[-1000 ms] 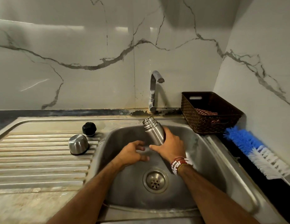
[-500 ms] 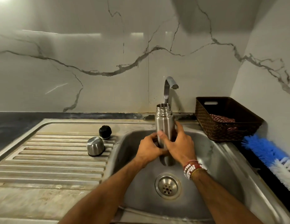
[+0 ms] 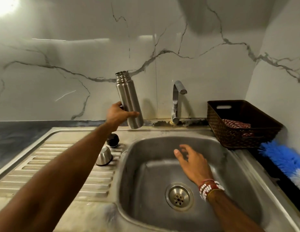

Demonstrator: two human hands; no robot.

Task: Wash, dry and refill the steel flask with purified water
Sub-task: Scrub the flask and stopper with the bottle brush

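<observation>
Steel flask — uncapped, held aloft by left hand.

Brushed silver flask by the grey steel sink! Behind the sink, white marble wall, dark grey veins. Right of the sink: dark brown woven basket, red-and-white striped cloth, blue-and-white brush. Left of it, black stopper, silver cap. White-and-red beaded bracelet over the sink.
</observation>
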